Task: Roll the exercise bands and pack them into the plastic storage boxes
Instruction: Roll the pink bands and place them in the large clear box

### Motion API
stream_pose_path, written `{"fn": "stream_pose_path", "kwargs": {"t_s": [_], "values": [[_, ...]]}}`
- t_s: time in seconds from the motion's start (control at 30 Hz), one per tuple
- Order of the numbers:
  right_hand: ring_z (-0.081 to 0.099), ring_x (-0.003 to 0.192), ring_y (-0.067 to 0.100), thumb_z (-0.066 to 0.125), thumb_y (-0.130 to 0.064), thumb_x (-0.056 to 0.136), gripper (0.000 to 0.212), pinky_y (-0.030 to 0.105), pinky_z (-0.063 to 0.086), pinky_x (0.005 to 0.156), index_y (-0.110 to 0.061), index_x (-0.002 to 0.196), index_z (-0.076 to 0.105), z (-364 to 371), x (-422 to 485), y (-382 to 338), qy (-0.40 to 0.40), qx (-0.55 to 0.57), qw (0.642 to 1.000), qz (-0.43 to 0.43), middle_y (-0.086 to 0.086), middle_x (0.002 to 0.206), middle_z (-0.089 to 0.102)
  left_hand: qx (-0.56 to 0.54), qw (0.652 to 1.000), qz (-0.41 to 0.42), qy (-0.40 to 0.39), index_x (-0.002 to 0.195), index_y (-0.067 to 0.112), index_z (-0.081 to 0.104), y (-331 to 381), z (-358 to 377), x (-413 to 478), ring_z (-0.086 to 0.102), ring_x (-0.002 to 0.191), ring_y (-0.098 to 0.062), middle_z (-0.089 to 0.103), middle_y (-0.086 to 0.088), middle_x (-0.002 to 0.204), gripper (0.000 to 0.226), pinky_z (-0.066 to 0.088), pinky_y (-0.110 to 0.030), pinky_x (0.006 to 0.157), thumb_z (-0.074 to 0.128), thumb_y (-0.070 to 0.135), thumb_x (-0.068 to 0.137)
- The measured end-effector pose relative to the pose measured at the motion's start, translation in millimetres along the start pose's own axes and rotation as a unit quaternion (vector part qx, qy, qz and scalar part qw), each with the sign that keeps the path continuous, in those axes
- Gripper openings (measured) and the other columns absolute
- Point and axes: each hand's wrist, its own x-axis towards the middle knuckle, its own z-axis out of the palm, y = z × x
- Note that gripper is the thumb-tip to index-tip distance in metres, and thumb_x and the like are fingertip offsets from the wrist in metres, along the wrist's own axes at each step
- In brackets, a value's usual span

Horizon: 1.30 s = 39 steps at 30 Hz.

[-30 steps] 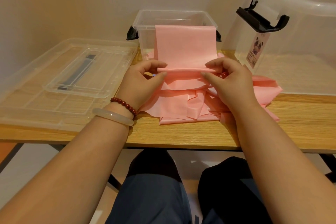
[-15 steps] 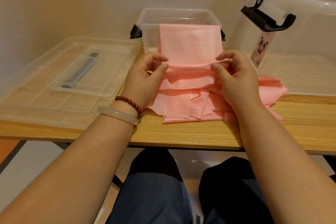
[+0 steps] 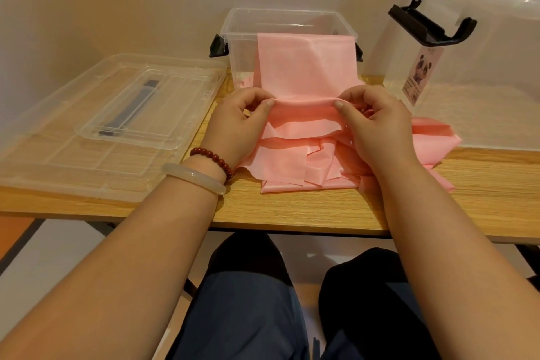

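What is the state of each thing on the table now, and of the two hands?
pink band: unrolled; upper part draped over the small box front rim, a fold pinched up, the rest crumpled on the table.
small box: open, lid off.
large lid: off, flat on the table.
large box: black latch unclipped.
left hand: pinches the band's fold.
right hand: pinches the same fold.

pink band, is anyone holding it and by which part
Yes. The left hand and right hand each pinch the pink band at opposite ends of the raised fold across its width.
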Motion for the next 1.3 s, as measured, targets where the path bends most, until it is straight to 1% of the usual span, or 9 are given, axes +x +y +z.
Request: {"fn": "stream_pose_path", "kwargs": {"t_s": [0.1,0.3,0.43,0.53,0.77,0.9,1.03,1.17,1.3], "values": [[0.048,0.087,0.0,0.068,-0.023,0.09,0.004,0.003,0.037,0.073,-0.022,0.086,0.068,-0.8,1.5,-0.1,0.01,-0.003,1.0,-0.005,-0.007,0.098,0.054,0.011,1.0,0.01,0.008,0.088,0.025,0.064,1.7,3.1,1.9,0.051,0.087,0.001,0.057,0.01,0.097,0.011,0.037,-0.002,0.073,0.057,0.019,0.094],[0.054,0.086,-0.001,0.066,-0.024,0.091,0.007,0.023,0.054,0.074,-0.023,0.098,0.068,-0.6,2.9,0.9,0.007,0.017,1.0,0.011,-0.018,0.088,0.057,-0.062,0.997,-0.052,0.01,0.098,0.031,0.064,14.3,5.0,6.4,0.061,0.09,-0.009,0.063,0.009,0.093,0.014,0.053,-0.025,0.076,0.055,0.02,0.096],[0.049,0.081,-0.016,0.063,-0.019,0.092,0.009,0.001,0.036,0.068,-0.024,0.1,0.066,-0.5,4.3,1.8,0.017,-0.001,1.0,-0.012,-0.019,0.085,0.056,0.009,0.998,-0.053,0.028,0.106,0.029,0.059,19.8,8.3,13.9,0.053,0.075,-0.001,0.054,0.011,0.079,0.017,0.042,-0.014,0.066,0.053,0.018,0.094],[0.049,0.083,-0.012,0.063,-0.02,0.091,0.008,0.001,0.035,0.071,-0.023,0.096,0.069,-0.5,5.1,3.7,0.017,-0.021,0.999,-0.026,-0.013,0.091,0.06,0.069,0.997,-0.007,0.033,0.097,0.027,0.064,19.8,9.0,11.9,0.05,0.073,0.005,0.054,0.019,0.079,0.013,0.037,-0.004,0.062,0.055,0.019,0.093],[0.049,0.08,-0.014,0.063,-0.021,0.092,0.009,0.002,0.036,0.068,-0.028,0.097,0.067,-2.0,4.0,2.0,0.02,0.001,1.0,-0.007,-0.015,0.089,0.059,-0.042,0.998,-0.004,0.041,0.096,0.032,0.062,7.9,9.7,3.1,0.055,0.077,0.004,0.059,0.016,0.084,0.014,0.043,-0.008,0.066,0.056,0.019,0.095],[0.05,0.072,-0.012,0.063,-0.023,0.092,0.003,0.013,0.043,0.061,-0.025,0.091,0.061,-1.7,2.7,0.6,0.028,0.031,0.999,0.03,-0.016,0.077,0.055,-0.07,0.997,-0.025,0.02,0.092,0.036,0.064,8.3,8.9,1.2,0.054,0.07,-0.002,0.06,0.016,0.08,0.019,0.044,-0.018,0.063,0.055,0.019,0.096],[0.057,0.078,0.005,0.066,-0.026,0.091,0.004,0.033,0.054,0.072,-0.023,0.089,0.067,-4.4,2.1,1.1,0.025,0.049,0.998,0.039,-0.015,0.078,0.058,-0.09,0.994,-0.061,-0.006,0.095,0.027,0.069,10.9,6.6,-0.9,0.061,0.073,-0.005,0.065,0.01,0.078,0.01,0.052,-0.022,0.069,0.062,0.02,0.092],[0.051,0.087,-0.004,0.066,-0.018,0.089,0.015,0.004,0.041,0.072,-0.03,0.099,0.063,-4.3,0.9,1.6,-0.022,0.001,1.0,0.005,-0.009,0.099,0.058,-0.071,0.996,-0.057,0.012,0.086,0.032,0.066,6.3,7.2,0.1,0.061,0.073,-0.011,0.064,0.008,0.077,0.015,0.048,-0.026,0.063,0.059,0.021,0.093],[0.046,0.085,-0.011,0.062,-0.015,0.092,0.013,0.0,0.035,0.071,-0.028,0.092,0.065,-4.1,1.5,1.5,-0.004,-0.003,1.0,-0.009,-0.01,0.092,0.054,-0.074,0.995,-0.063,0.013,0.08,0.033,0.063,6.1,8.2,1.1,0.054,0.069,-0.008,0.06,0.01,0.074,0.02,0.043,-0.025,0.065,0.056,0.023,0.095]]}}
